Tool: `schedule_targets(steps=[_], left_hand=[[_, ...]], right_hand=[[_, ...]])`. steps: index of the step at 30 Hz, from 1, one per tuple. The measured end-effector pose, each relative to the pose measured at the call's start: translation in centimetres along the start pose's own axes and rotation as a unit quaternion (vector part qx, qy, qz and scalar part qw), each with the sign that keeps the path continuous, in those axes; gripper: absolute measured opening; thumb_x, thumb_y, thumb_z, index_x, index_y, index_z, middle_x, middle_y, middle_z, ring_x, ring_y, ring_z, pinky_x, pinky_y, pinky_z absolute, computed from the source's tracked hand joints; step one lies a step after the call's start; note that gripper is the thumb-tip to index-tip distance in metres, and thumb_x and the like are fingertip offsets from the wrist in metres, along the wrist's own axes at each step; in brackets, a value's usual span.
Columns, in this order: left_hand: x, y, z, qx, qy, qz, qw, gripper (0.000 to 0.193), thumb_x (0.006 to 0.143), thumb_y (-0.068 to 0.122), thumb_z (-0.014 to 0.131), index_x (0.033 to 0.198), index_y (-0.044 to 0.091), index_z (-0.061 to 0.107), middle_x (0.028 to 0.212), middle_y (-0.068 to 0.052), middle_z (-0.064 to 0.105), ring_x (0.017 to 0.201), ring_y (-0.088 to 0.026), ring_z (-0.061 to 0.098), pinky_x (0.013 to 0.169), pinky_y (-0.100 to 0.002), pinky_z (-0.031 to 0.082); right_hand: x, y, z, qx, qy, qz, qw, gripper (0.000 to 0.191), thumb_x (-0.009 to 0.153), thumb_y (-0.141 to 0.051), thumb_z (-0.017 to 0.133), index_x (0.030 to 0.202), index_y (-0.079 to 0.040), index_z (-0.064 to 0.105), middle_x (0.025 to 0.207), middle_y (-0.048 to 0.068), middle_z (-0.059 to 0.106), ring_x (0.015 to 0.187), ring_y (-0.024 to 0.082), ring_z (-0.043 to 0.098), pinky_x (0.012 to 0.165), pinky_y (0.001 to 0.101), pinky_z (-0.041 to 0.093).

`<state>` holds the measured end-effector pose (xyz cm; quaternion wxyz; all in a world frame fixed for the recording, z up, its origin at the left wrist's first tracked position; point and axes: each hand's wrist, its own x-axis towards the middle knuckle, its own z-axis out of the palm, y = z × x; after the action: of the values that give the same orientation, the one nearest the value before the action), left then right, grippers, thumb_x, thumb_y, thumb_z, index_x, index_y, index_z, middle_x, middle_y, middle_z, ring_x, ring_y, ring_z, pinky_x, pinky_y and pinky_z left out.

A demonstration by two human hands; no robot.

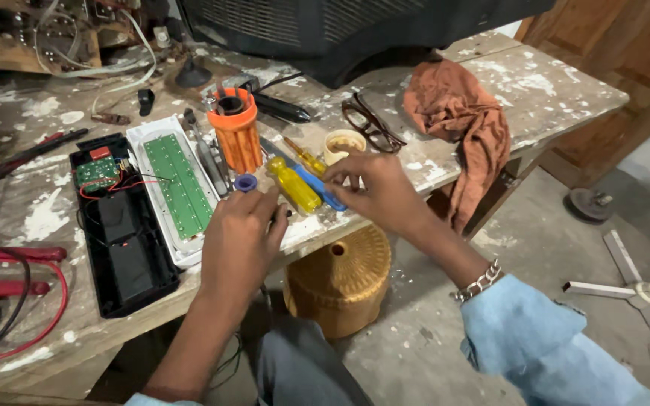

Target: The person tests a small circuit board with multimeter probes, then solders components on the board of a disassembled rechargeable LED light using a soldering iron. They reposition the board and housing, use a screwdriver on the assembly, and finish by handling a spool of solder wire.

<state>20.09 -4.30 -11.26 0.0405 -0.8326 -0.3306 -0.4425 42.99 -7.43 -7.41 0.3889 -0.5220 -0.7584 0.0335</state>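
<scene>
My left hand (238,240) is closed around a tool with a small blue round cap (245,183) showing above the fingers. My right hand (374,192) reaches over the workbench edge, its fingertips on a blue-handled tool (317,186) lying beside a yellow-handled screwdriver (293,184). A smaller yellow screwdriver (304,158) lies just behind. An opened black device case (126,248) with a small green circuit board (98,173) and a white tray holding a long green LED board (178,184) lie left of my left hand.
An orange tool holder (236,135), a small cup (342,144), eyeglasses (370,124) and a rust cloth (464,124) sit on the paint-stained bench (551,90). Red cables (9,259) lie left. A wicker stool (340,278) stands below; a dark casing (355,30) behind.
</scene>
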Motion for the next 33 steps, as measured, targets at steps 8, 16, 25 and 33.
schedule_targets(steps=[8, 16, 25, 33], left_hand=[[0.4, -0.9, 0.4, -0.013, 0.006, 0.0, 1.0, 0.018, 0.086, 0.009, 0.075, 0.102, 0.001, 0.075, 0.087, -0.014, 0.067, 0.086, -0.033, 0.064, 0.079, -0.045, 0.05], [0.7, -1.3, 0.5, -0.032, 0.02, -0.018, 0.999, 0.018, 0.087, 0.008, 0.074, 0.103, -0.002, 0.074, 0.086, -0.014, 0.069, 0.085, -0.032, 0.065, 0.08, -0.043, 0.052], [0.8, -1.3, 0.3, -0.033, 0.024, -0.028, 0.999, 0.017, 0.088, 0.009, 0.074, 0.103, 0.0, 0.074, 0.089, -0.013, 0.07, 0.083, -0.031, 0.066, 0.08, -0.042, 0.053], [0.5, -1.4, 0.0, -0.07, 0.06, -0.031, 0.995, 0.033, 0.087, 0.007, 0.076, 0.118, -0.002, 0.068, 0.089, -0.015, 0.069, 0.081, -0.031, 0.067, 0.075, -0.042, 0.055]], right_hand=[[1.7, 0.7, 2.1, -0.101, 0.1, -0.071, 0.987, 0.014, 0.084, -0.006, 0.079, 0.098, -0.003, 0.076, 0.101, 0.013, 0.072, 0.095, 0.032, 0.068, 0.085, 0.04, 0.054], [3.5, 0.9, 2.4, -0.212, 0.027, -0.02, 0.977, 0.018, 0.076, -0.016, 0.086, 0.087, -0.003, 0.079, 0.104, 0.017, 0.048, 0.103, 0.035, 0.051, 0.089, 0.0443, 0.048], [4.5, 0.6, 3.3, -0.217, 0.084, -0.011, 0.972, 0.022, 0.074, -0.012, 0.087, 0.087, 0.003, 0.077, 0.108, 0.016, 0.05, 0.107, 0.034, 0.053, 0.091, 0.0425, 0.05], [3.7, -1.9, 2.0, -0.196, 0.276, -0.059, 0.939, 0.019, 0.084, -0.008, 0.09, 0.094, -0.002, 0.074, 0.121, 0.012, 0.044, 0.108, 0.023, 0.051, 0.085, 0.0361, 0.051]])
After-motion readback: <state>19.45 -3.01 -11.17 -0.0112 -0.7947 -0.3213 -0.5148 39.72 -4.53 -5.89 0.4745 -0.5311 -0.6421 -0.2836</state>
